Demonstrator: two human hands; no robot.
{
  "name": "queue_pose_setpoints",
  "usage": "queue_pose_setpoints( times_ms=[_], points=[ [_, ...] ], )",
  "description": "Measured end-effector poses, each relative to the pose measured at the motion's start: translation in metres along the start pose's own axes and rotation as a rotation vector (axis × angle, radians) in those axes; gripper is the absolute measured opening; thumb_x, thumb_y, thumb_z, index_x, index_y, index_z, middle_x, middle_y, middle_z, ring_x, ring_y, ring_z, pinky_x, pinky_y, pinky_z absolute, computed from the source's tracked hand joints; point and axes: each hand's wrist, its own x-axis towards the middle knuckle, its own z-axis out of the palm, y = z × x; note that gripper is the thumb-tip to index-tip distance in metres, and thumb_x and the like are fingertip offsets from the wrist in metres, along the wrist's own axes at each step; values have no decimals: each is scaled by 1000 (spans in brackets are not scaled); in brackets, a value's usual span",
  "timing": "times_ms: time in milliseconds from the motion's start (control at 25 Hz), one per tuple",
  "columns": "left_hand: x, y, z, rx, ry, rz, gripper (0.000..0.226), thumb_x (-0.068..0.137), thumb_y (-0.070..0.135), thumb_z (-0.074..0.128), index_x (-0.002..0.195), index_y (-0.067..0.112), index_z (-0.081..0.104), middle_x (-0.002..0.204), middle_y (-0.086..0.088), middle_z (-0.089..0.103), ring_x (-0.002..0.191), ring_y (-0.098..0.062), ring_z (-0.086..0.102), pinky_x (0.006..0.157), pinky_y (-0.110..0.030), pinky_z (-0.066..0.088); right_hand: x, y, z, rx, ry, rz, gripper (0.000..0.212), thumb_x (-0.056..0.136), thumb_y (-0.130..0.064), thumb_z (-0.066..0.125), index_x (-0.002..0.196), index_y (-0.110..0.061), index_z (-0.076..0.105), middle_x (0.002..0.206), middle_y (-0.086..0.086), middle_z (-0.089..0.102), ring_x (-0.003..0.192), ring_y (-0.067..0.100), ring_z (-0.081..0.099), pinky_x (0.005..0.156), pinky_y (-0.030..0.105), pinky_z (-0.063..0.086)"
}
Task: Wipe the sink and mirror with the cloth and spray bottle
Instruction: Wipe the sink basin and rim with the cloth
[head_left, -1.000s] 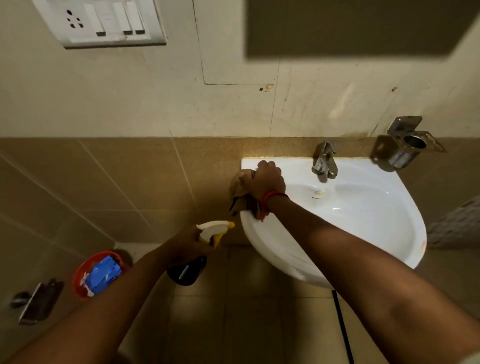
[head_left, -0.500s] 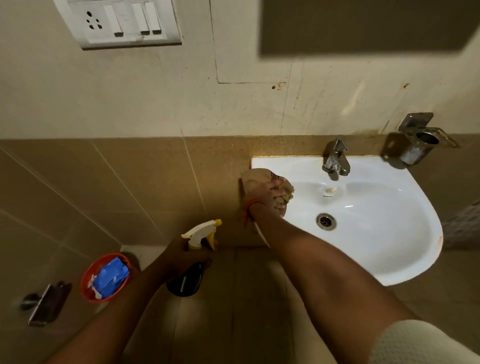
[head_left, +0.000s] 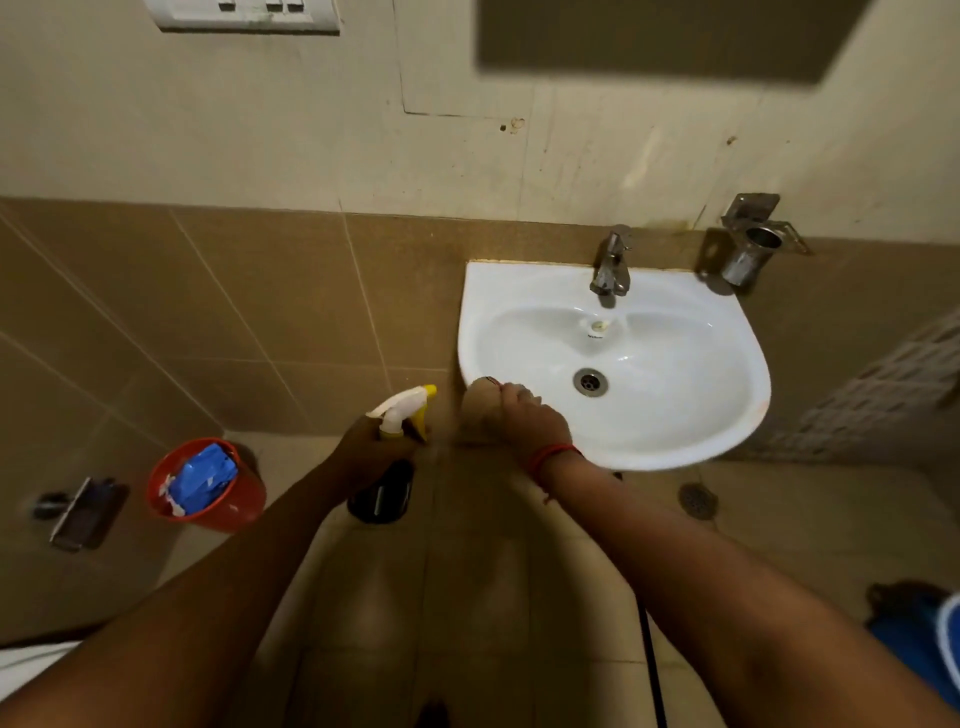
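Note:
A white wall-hung sink with a steel tap and a drain sits right of centre. My right hand is closed on a beige cloth pressed against the sink's front-left rim. My left hand grips a dark spray bottle with a white and yellow trigger head, held low, left of the sink. A dark mirror edge shows at the top.
A red bucket with a blue object stands on the floor at left. A steel cup holder hangs on the wall right of the tap. A switch plate is at top left, a floor drain below the sink.
My right hand with the cloth has slid from the sink's back-left corner down along the left rim to the front-left edge. The spray bottle stayed low at left.

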Motion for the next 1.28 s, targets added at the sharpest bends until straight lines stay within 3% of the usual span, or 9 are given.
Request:
queue_pose_setpoints(
  times_ms=[80,160,320,440,640,840,1000,1120,1280],
  points=[
    [-9,11,21,-44,-27,52,51,70,-1,66,117,18,67,94,-6,72,91,-25,70,80,-49,62,-50,35,-9,-346,202,-26,32,93,-18,45,113,-8,68,90,11,70,63,32,72,48,34,54],
    [-13,20,43,-95,-43,83,41,78,-10,63,115,6,66,93,-3,71,89,-21,68,75,-44,61,-68,81,-20,-471,243,-124,39,97,-12,50,136,-15,48,114,12,63,88,38,71,66,42,54],
    [-21,23,62,-149,-82,77,33,76,-8,65,108,-3,63,96,-6,69,80,-17,68,61,-31,61,-90,123,-42,-504,273,42,44,93,-23,57,135,-24,44,120,5,65,101,33,68,87,44,50],
    [-24,12,55,-164,-51,64,32,70,3,63,101,1,67,100,-10,70,85,-23,67,66,-36,62,-90,134,-52,-497,208,141,53,88,-27,62,137,-22,45,121,8,65,115,33,61,109,52,37],
    [-10,4,27,-100,-35,77,31,65,15,69,95,14,72,103,-17,74,93,-28,70,92,-59,55,-60,29,-27,-120,100,-15,47,91,-23,62,133,-10,45,125,16,61,115,39,62,90,47,50],
    [29,13,-18,-3,-52,84,35,62,17,66,97,21,71,111,-23,72,91,-35,70,90,-57,57,19,-82,-28,311,236,339,42,104,-20,36,140,-5,51,141,19,53,135,41,49,110,59,40],
    [68,-2,-47,61,22,18,20,79,0,73,99,4,73,97,-22,73,90,-42,71,82,-51,61,90,-104,-39,696,-156,403,40,108,-24,44,142,-5,40,136,23,52,127,25,54,106,20,49],
    [70,-12,-48,93,10,-74,16,84,-4,74,84,11,69,78,-12,67,73,-26,66,65,-31,54,116,-105,-48,532,-82,451,62,96,-44,66,135,-1,45,137,22,55,144,40,39,117,59,35],
    [77,-7,-51,100,-13,-74,15,84,-4,73,94,7,70,83,-18,68,78,-34,67,74,-42,56,96,-105,-45,539,168,432,75,104,-28,55,157,5,14,159,28,29,150,47,23,123,55,23]
  ],
)
